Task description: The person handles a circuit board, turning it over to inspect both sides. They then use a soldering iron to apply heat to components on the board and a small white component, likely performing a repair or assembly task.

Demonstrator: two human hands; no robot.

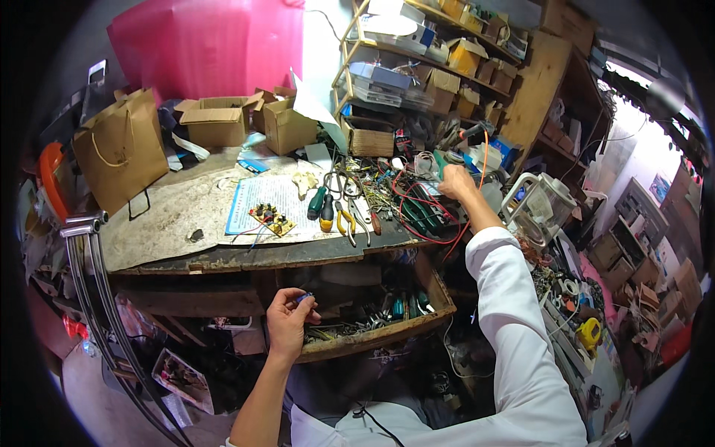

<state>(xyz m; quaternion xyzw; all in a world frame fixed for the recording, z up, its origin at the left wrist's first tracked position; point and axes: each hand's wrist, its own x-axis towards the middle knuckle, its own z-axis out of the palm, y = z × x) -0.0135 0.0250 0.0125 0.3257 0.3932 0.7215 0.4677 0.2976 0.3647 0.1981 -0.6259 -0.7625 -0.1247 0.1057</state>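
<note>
My left hand (286, 322) is above the open drawer's left side, pinching a small blue part (304, 297) between thumb and fingers. Its exact kind is too small to make out. Across the bench, my right hand (457, 183) has its fingers closed around a green piece (440, 163) that looks like a tool handle; the rest of it is hidden in clutter. On a printed sheet (242, 200) lies a small circuit board (273, 220) with several components. Beside it are a green screwdriver (317, 203), a black-and-yellow screwdriver (327, 213) and yellow-handled pliers (345, 221).
The wooden drawer (387, 333) stands pulled out below the bench, with tools and loose parts inside. Red test leads (406, 216) trail at the bench's right. Cardboard boxes (214, 122), a paper bag (119, 149) and loaded shelves (439, 63) stand behind; a clear jug (542, 205) is right.
</note>
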